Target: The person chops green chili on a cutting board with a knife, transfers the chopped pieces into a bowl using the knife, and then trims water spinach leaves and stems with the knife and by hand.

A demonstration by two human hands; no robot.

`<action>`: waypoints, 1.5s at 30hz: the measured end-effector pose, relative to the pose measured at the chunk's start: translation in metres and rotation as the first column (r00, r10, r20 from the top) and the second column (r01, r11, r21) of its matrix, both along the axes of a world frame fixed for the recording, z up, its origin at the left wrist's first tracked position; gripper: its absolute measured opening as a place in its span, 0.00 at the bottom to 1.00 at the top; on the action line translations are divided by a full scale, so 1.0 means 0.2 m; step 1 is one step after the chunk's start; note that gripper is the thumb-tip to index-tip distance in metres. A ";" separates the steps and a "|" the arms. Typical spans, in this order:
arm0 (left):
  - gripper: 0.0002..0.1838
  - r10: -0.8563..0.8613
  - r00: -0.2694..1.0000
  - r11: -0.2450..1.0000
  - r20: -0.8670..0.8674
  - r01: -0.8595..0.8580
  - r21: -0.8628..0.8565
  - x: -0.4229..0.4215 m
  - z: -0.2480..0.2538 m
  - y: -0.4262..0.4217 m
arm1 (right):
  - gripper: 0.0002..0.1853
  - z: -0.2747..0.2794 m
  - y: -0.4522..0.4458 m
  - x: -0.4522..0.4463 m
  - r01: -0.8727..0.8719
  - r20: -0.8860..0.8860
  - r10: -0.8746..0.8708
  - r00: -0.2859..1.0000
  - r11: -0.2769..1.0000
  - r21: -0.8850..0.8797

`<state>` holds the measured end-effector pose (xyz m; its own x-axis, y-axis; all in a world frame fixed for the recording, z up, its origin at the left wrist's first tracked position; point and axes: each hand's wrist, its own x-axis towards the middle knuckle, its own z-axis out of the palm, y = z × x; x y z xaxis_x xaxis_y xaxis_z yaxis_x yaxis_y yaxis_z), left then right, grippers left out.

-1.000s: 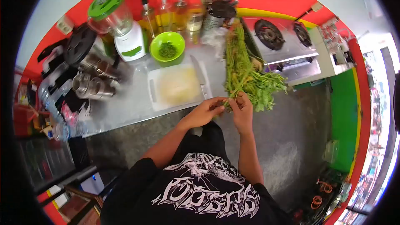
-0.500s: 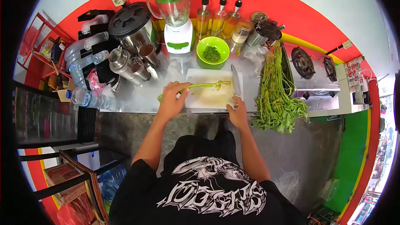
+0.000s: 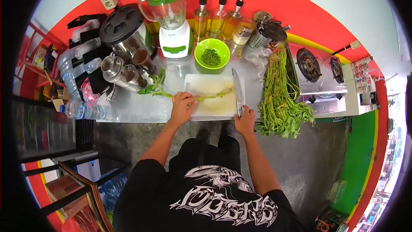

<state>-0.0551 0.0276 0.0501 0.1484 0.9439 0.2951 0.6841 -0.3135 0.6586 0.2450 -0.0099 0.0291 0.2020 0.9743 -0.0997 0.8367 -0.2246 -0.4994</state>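
On the white cutting board (image 3: 195,81), a leafy green stalk (image 3: 214,96) lies crosswise, its root end toward the right side. My left hand (image 3: 183,106) is closed on the middle of this stalk at the board's left edge, and its leaves spread over the steel counter to the left. My right hand (image 3: 245,121) grips the handle of a knife (image 3: 237,87) at the board's right side. The blade points away from me, apart from the stalk. Behind the board, a lime-green bowl (image 3: 198,58) holds chopped greens (image 3: 210,56).
A large bunch of leafy greens (image 3: 281,99) lies right of the board, beside a gas stove (image 3: 315,77). A blender (image 3: 175,38), pump bottles (image 3: 201,19) and a jar (image 3: 243,33) line the back. Steel cups (image 3: 112,69) and a water bottle (image 3: 83,111) are left.
The stalk's leafy end has swung away from me onto the counter, and its root end has shifted slightly left. My right hand has a fuller grip on the knife handle. The view has shifted slightly.
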 end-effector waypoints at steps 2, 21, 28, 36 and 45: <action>0.15 -0.024 1.000 0.996 0.002 0.024 -0.082 0.04 -0.09 -0.02 | 0.33 -0.01 -0.01 0.00 -0.001 0.033 0.000 0.999 1.000 0.012; 0.14 -0.076 0.997 0.985 -0.013 0.078 0.152 0.60 -0.17 0.09 | 0.26 0.03 0.07 -0.03 -0.091 0.062 0.089 0.994 0.995 0.034; 0.12 -0.029 0.996 0.988 -0.080 0.041 0.147 0.62 -0.18 0.10 | 0.18 0.11 -0.04 -0.03 0.086 -0.179 -0.094 0.979 0.995 -0.049; 0.07 -0.044 0.992 0.982 -0.117 0.065 0.179 0.63 -0.15 0.10 | 0.19 0.14 -0.15 -0.08 0.073 -0.296 -0.049 0.954 0.995 0.073; 0.09 -0.041 0.994 0.981 -0.100 0.060 0.184 0.64 -0.14 0.10 | 0.27 0.08 -0.14 -0.09 -0.093 -0.120 0.095 0.988 0.995 0.024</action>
<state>0.0729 0.0469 0.0228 0.2306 0.8640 0.4475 0.7212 -0.4605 0.5175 0.2262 -0.0379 0.0444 0.0970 0.9902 -0.1000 0.7871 -0.1379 -0.6012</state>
